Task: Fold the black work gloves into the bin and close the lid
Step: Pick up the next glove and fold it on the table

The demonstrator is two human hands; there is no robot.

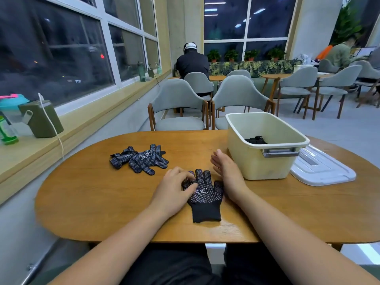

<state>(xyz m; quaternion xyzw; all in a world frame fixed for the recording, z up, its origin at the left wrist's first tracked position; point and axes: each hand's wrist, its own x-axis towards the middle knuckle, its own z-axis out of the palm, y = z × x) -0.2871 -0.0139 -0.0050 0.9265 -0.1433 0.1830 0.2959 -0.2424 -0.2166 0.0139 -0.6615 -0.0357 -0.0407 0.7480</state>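
Note:
A black dotted work glove (205,197) lies flat on the wooden table (102,202), fingers pointing away from me. My left hand (174,189) rests on its left side, with fingertips pressing the glove's fingers. My right hand (227,171) stands on edge just right of the glove, fingers straight, holding nothing. A small pile of black gloves (139,159) lies further left on the table. The cream bin (265,145) stands at the right with a folded black glove (256,140) inside. Its white lid (322,167) lies flat on the table beside the bin.
Two grey chairs (178,108) stand across the table. The window ledge on the left holds a green box (42,118) with a white cord and a bottle (7,130). A person sits further back, with more tables and chairs to the right.

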